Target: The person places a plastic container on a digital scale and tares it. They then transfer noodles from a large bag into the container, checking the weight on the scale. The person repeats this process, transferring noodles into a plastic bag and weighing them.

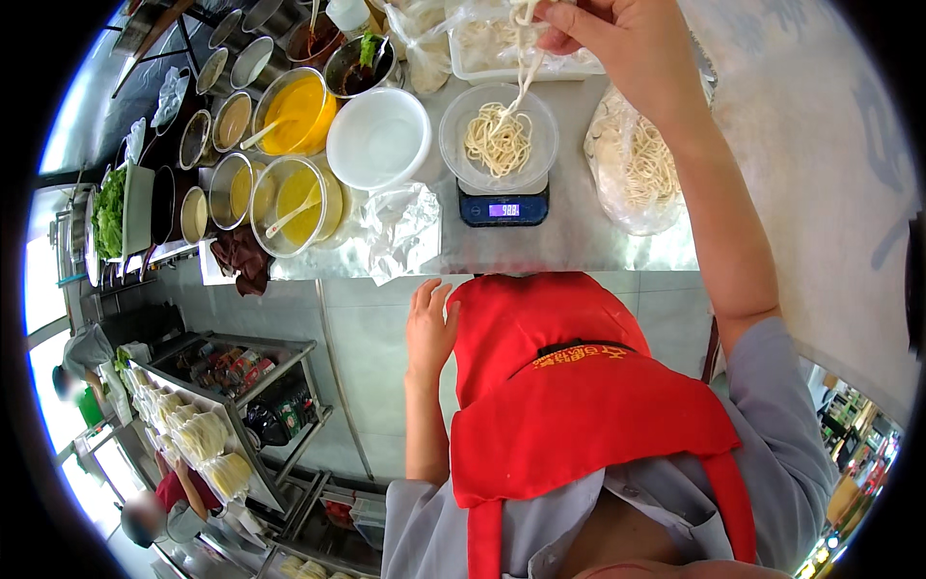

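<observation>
Pinched in the fingers of my right hand are a few long noodle strands, raised at the top of the view. Their lower ends trail down to a nest of noodles in a round clear plastic bowl. That bowl rests on a digital kitchen scale with a lit display. Below my right forearm lies a clear plastic bag of noodles. My left hand hangs in front of the counter edge beside my red apron, fingers apart, with nothing in it.
Left of the scale stand a stack of white plastic bowls and a crumpled clear plastic bag. Tubs of yellow liquid and orange sauce hold spoons. A white tray sits behind. Two people work at the far left.
</observation>
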Action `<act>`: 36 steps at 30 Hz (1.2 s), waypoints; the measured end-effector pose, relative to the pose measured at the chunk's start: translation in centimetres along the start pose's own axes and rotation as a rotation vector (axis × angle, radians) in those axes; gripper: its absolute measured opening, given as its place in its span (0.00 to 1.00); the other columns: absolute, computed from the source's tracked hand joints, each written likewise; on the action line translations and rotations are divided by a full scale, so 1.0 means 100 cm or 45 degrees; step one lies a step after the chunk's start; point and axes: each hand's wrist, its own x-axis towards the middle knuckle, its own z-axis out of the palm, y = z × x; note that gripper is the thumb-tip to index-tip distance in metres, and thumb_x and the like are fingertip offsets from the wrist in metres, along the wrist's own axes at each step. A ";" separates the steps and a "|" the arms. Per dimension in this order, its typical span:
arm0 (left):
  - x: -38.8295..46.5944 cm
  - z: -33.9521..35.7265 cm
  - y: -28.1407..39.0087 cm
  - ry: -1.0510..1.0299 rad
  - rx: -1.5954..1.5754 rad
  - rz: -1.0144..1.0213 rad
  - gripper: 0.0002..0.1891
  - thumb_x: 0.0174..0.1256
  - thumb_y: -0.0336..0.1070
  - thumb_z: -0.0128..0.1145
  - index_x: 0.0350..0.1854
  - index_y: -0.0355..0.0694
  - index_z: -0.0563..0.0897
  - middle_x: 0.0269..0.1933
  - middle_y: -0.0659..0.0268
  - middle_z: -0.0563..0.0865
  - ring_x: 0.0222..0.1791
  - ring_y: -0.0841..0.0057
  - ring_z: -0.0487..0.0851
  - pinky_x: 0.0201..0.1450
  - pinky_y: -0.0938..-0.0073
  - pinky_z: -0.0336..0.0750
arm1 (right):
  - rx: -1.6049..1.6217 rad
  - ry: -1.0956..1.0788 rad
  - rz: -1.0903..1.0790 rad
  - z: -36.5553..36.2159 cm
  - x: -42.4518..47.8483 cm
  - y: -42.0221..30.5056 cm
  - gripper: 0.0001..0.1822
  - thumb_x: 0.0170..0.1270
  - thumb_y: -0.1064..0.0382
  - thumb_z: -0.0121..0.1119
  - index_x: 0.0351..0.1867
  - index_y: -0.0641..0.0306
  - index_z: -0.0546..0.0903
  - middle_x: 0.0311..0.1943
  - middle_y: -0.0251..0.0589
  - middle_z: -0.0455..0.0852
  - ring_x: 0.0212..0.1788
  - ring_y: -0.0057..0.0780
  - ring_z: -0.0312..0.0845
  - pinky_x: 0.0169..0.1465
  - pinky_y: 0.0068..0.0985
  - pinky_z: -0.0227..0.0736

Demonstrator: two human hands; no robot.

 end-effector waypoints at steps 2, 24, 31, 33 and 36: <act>0.002 0.001 -0.001 0.009 -0.005 0.019 0.14 0.57 0.29 0.58 0.46 0.34 0.77 0.52 0.56 0.77 0.53 0.56 0.74 0.50 0.61 0.73 | -0.067 -0.034 -0.072 -0.004 0.004 -0.008 0.10 0.58 0.74 0.54 0.40 0.70 0.83 0.25 0.37 0.85 0.26 0.19 0.79 0.33 0.16 0.76; 0.004 0.003 -0.001 0.014 -0.009 0.059 0.14 0.56 0.28 0.58 0.46 0.35 0.77 0.51 0.56 0.77 0.53 0.57 0.75 0.51 0.62 0.73 | -0.328 -0.221 -0.426 0.011 0.003 0.013 0.10 0.59 0.67 0.57 0.41 0.65 0.82 0.29 0.40 0.85 0.26 0.25 0.80 0.30 0.18 0.75; 0.003 0.004 0.000 0.028 -0.028 0.009 0.14 0.55 0.27 0.59 0.45 0.36 0.77 0.51 0.58 0.78 0.53 0.58 0.74 0.52 0.63 0.72 | -0.537 -0.171 -0.425 0.024 -0.004 0.062 0.09 0.58 0.63 0.56 0.37 0.62 0.83 0.26 0.44 0.84 0.28 0.40 0.80 0.34 0.31 0.73; 0.003 0.005 -0.001 0.035 -0.039 0.023 0.14 0.55 0.27 0.59 0.45 0.35 0.77 0.51 0.58 0.78 0.53 0.58 0.75 0.52 0.63 0.72 | -0.529 -0.169 -0.322 0.019 -0.005 0.054 0.09 0.59 0.63 0.57 0.38 0.62 0.83 0.27 0.41 0.85 0.28 0.32 0.80 0.34 0.26 0.73; 0.004 0.005 0.000 0.025 -0.039 0.032 0.14 0.55 0.27 0.59 0.45 0.35 0.77 0.51 0.58 0.78 0.53 0.59 0.75 0.51 0.64 0.72 | -0.514 -0.182 -0.150 0.008 -0.008 0.043 0.10 0.59 0.64 0.59 0.41 0.64 0.82 0.28 0.37 0.85 0.29 0.19 0.80 0.34 0.18 0.71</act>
